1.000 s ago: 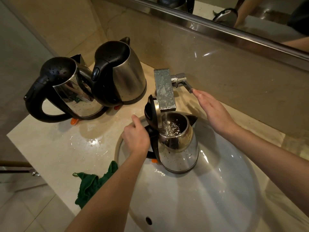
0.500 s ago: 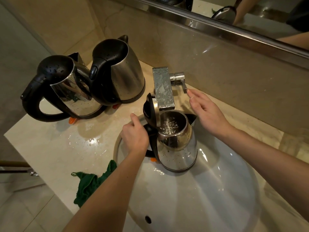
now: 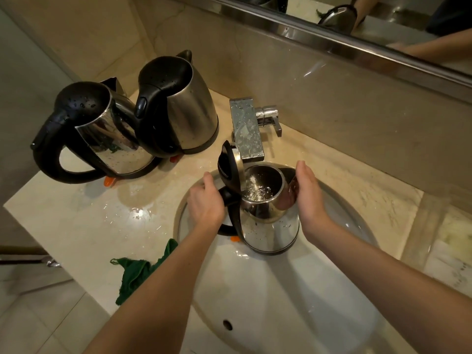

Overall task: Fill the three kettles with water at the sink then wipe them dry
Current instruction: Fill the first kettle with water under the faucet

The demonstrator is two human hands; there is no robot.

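Down in the white oval sink point(image 3: 293, 302) I hold the open steel kettle point(image 3: 270, 231), water inside; my left hand point(image 3: 205, 203) wraps fingers round its black handle, my right hand point(image 3: 307, 192) lays straight fingers against its shiny, droplet-flecked wall.

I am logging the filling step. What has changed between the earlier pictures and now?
The right hand left the tap lever and came down beside the spout of the open kettle, fingers straight. The left hand still grips its handle; the two other kettles and green cloth stayed.
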